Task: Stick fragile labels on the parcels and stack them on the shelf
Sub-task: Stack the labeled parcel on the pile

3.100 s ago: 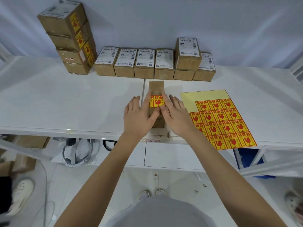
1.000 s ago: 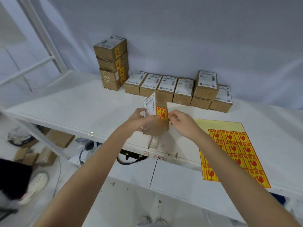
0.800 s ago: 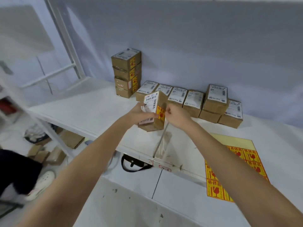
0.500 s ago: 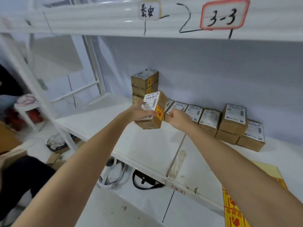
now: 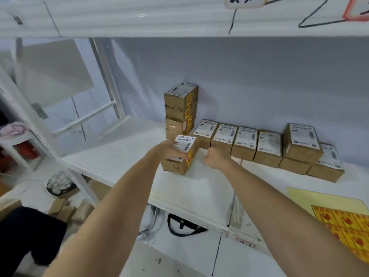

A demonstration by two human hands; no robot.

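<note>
The white shelf (image 5: pixel 123 156) spreads wide in front of me, with another shelf board (image 5: pixel 139 17) overhead carrying handwritten marks. Against the grey back wall stands a stack of parcels (image 5: pixel 180 109), four high, each with a yellow and red label on its right-facing side. To the right of the stack a row of parcels (image 5: pixel 237 142) runs along the wall, white shipping labels facing up; at the row's far end one more parcel (image 5: pixel 301 142) sits on top of two others. At the lower right the yellow sheet of fragile labels (image 5: pixel 339 212) lies flat on the shelf, near its front edge.

My left hand (image 5: pixel 169 150) grips the parcel (image 5: pixel 182 156) I am working with: my fingers are curled over its top and left side. It is just in front of the stack's base and close to the left end of the row; I cannot tell whether its bottom touches the shelf. Its shipping label faces up and slightly towards me, its long axis runs away from me towards the wall, and its fragile label (image 5: pixel 189 156) faces right. My right hand (image 5: pixel 214 158) is just beside the parcel, apart from it, fingers curled into a loose fist and holding nothing.
</note>
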